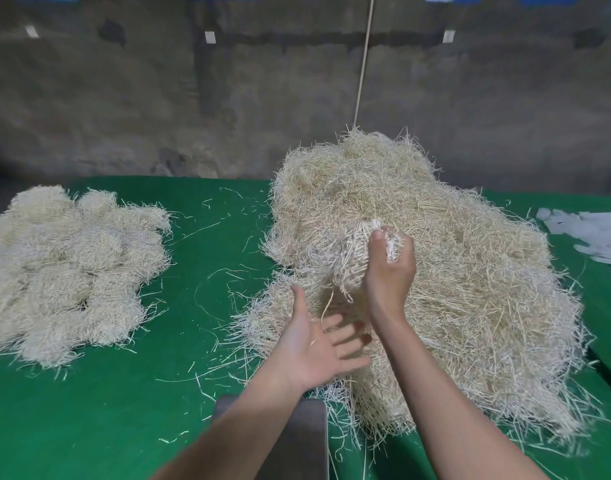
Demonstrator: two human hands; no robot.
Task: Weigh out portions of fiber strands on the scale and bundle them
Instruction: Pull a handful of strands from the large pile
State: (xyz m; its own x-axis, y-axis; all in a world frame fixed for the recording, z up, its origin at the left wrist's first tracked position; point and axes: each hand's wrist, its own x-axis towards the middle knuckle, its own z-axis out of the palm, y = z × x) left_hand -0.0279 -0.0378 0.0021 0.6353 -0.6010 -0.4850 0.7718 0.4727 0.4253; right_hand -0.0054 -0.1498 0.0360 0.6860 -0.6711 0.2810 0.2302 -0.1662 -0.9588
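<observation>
Right hand (pixel 390 268) raised over big loose fiber heap (pixel 470 271), fingers closed round clump of strands (pixel 352 251) that droops from fist. Left hand (pixel 318 348) below it, palm up, fingers spread, holding nothing. Heap covers right half of green counter (pixel 124 410). Bundled portions (pixel 65 268) piled at left. Grey scale platform (pixel 307 441) at near edge, under left forearm. Stray strands scattered between piles. White sheets (pixel 595 233) far right.

Dry matt straw-like fiber heap (pixel 435 271), green matt cloth tabletop (pixel 124 410), dull grey metal scale (pixel 297 438)
</observation>
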